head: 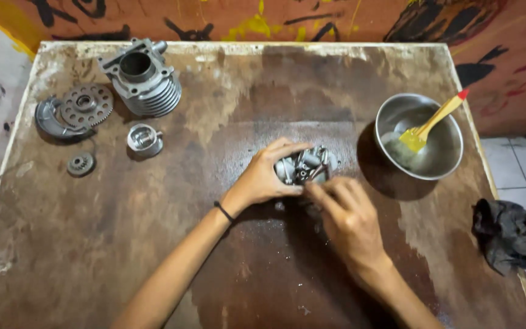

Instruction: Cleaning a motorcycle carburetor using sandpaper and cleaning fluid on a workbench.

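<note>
1 cyl. [144, 79], 1 piston [145, 139], 2 gears [86, 105] [81, 164], 1 bowl [439, 159], 1 rag [509, 234]

Bare forearms without sleeves, with a thin black band [224, 212] around the left wrist.

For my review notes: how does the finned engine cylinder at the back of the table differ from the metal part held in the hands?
The finned engine cylinder lies untouched at the table's far left corner; the small metal part sits mid-table, gripped by the left hand and touched by the right hand. The cylinder looks larger, with stacked fins and an open bore; the held part is compact and irregular, partly hidden by fingers. Both are grey metal.
</note>
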